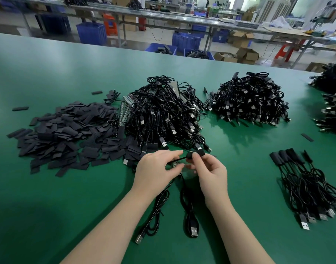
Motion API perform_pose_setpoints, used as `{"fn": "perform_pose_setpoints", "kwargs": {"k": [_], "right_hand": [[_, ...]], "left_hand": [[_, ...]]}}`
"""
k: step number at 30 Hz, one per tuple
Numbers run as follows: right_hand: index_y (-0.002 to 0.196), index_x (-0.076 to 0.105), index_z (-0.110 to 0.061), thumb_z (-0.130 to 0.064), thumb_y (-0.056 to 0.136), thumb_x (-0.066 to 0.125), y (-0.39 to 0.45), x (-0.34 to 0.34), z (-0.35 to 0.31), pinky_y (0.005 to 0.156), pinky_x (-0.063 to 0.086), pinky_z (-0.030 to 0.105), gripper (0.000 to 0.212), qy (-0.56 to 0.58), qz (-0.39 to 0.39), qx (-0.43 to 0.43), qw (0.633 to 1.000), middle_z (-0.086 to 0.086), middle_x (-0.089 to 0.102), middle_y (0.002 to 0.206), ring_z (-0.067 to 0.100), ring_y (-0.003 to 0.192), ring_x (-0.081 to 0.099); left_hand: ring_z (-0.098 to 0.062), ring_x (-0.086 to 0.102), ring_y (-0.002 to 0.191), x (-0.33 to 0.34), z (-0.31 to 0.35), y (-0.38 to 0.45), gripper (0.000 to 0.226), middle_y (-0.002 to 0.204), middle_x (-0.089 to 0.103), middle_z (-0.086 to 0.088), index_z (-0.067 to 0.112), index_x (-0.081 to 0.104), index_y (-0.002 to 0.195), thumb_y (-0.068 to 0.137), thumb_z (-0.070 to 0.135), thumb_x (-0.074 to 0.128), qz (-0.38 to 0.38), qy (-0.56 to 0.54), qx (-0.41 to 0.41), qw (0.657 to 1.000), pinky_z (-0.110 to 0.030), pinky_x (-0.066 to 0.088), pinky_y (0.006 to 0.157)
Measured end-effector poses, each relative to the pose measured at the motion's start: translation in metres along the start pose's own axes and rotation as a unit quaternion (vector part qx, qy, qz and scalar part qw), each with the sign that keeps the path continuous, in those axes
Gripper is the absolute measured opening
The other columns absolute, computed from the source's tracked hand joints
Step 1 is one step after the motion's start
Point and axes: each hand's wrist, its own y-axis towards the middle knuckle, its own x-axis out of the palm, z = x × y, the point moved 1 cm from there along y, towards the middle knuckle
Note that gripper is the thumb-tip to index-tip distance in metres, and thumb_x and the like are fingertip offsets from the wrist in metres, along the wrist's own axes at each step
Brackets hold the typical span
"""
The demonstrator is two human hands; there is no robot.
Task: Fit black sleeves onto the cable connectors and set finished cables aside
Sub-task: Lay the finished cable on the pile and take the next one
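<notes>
Your right hand [211,168] has its fingers [195,156] curled and pinched on the black sleeve [196,154], thumb and forefinger closing on its near end; your left hand [155,168] holds the thin cable [177,159] that runs into that sleeve, forefinger stretched out along it and thumb beneath, so both hands are gripping, neither one slack; the sleeve sits just above and between the two sets of fingertips, clear of the tabletop [58,197]; I judge you're in the fitting step, the sleeve apparently already around the connector end, though how far it's seated I can't tell from here, since your fingers cover the joint; next you'll want to steady the cable with the left and push the sleeve with the right until it's fully home, keeping the two in line so it doesn't cock sideways; below your hands, two cable tails trail toward you across the tabletop, each ending in a USB plug [193,230], and whether the second one is in your left hand is hidden; further out, the loose sleeve pile [68,136] lies to your left, the unsleeved cable heap [163,115] straight ahead just beyond your fingertips, a second heap [249,100] behind and to the right; the finished cables [306,183] lie in a row well off to your right, sleeves pointing away, and that's where this one goes once it's seated.
</notes>
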Motion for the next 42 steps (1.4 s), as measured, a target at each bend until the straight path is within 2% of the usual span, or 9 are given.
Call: {"fn": "perform_pose_setpoints", "kwargs": {"k": [3,6,12,16,23,27,31,34,42], "right_hand": [[0.075,0.070,-0.018,-0.021,0.095,0.065,0.004,-0.006,-0.001,0.068,0.048,0.025,0.021,0.058,0.027,0.034,0.997,0.001,0.075,0.080,0.015,0.076,0.072],[0.074,0.069,-0.018,-0.022,0.095,0.065,0.005,-0.007,-0.001,0.068,0.048,0.026,0.022,0.080,0.035,0.044,0.995,0.002,0.075,0.080,0.016,0.075,0.072],[0.079,0.077,-0.029,-0.022,0.091,0.071,-0.001,0.000,-0.004,0.065,0.051,0.015,0.015,0.038,-0.016,0.023,0.999,0.001,0.077,0.086,0.012,0.076,0.072],[0.080,0.079,-0.034,-0.017,0.088,0.074,-0.004,0.004,-0.005,0.075,0.056,0.019,0.020,-0.014,-0.052,-0.005,0.999,-0.007,0.077,0.087,0.010,0.083,0.073],[0.077,0.079,-0.036,-0.016,0.085,0.076,-0.004,0.003,-0.006,0.072,0.053,0.015,0.022,-0.027,-0.052,-0.023,0.998,-0.006,0.077,0.082,0.007,0.079,0.071],[0.085,0.075,-0.029,-0.017,0.086,0.076,-0.003,0.004,-0.002,0.076,0.058,0.029,0.013,-0.007,-0.011,-0.024,1.000,-0.003,0.075,0.080,0.011,0.076,0.069],[0.105,0.069,-0.044,-0.017,0.086,0.077,-0.004,0.000,-0.004,0.074,0.056,0.021,0.034,0.069,0.067,-0.033,0.995,-0.004,0.075,0.084,0.012,0.078,0.071],[0.112,0.067,-0.046,-0.015,0.085,0.077,-0.005,-0.002,-0.007,0.070,0.052,0.013,0.043,0.073,0.061,-0.046,0.994,-0.001,0.076,0.085,0.016,0.080,0.072],[0.117,0.062,-0.046,-0.012,0.082,0.080,-0.003,-0.002,-0.007,0.071,0.051,0.014,0.052,0.057,0.048,-0.049,0.996,0.002,0.073,0.077,0.018,0.079,0.070]], "left_hand": [[0.000,0.065,0.095,0.000,0.000,0.002,0.022,0.096,0.074,0.015,0.029,0.076,0.105,0.083,0.028,0.075,0.012,0.031,0.016,0.999,-0.018,0.041,0.085],[-0.001,0.065,0.090,0.001,-0.001,0.001,0.017,0.092,0.073,0.015,0.029,0.077,0.101,0.085,0.026,0.074,0.006,0.005,0.003,1.000,-0.020,0.050,0.082],[0.002,0.064,0.095,0.002,-0.004,0.001,0.019,0.097,0.072,0.015,0.031,0.077,0.103,0.085,0.026,0.074,0.005,-0.038,-0.021,0.999,-0.024,0.053,0.083],[0.003,0.063,0.094,0.002,-0.003,0.000,0.023,0.095,0.072,0.015,0.029,0.077,0.101,0.083,0.017,0.074,0.024,-0.058,-0.014,0.998,-0.018,0.051,0.081],[0.007,0.062,0.092,0.002,-0.001,-0.001,0.023,0.090,0.070,0.019,0.025,0.078,0.099,0.081,0.012,0.075,0.031,-0.081,0.008,0.996,-0.012,0.049,0.079],[0.004,0.063,0.094,0.002,-0.001,-0.001,0.020,0.093,0.073,0.013,0.023,0.078,0.100,0.082,0.015,0.077,0.037,-0.071,0.017,0.997,-0.011,0.049,0.080],[0.003,0.062,0.095,0.003,-0.004,0.001,0.018,0.093,0.073,0.014,0.024,0.078,0.101,0.083,0.021,0.077,0.032,-0.059,0.006,0.998,-0.011,0.048,0.081],[0.003,0.062,0.094,0.003,-0.004,0.001,0.018,0.091,0.072,0.016,0.025,0.078,0.100,0.083,0.021,0.077,0.026,-0.059,0.000,0.998,-0.013,0.049,0.081],[0.004,0.063,0.092,0.002,-0.004,0.001,0.018,0.090,0.072,0.017,0.027,0.078,0.100,0.083,0.020,0.076,0.008,-0.067,0.000,0.998,-0.013,0.049,0.081]]}}
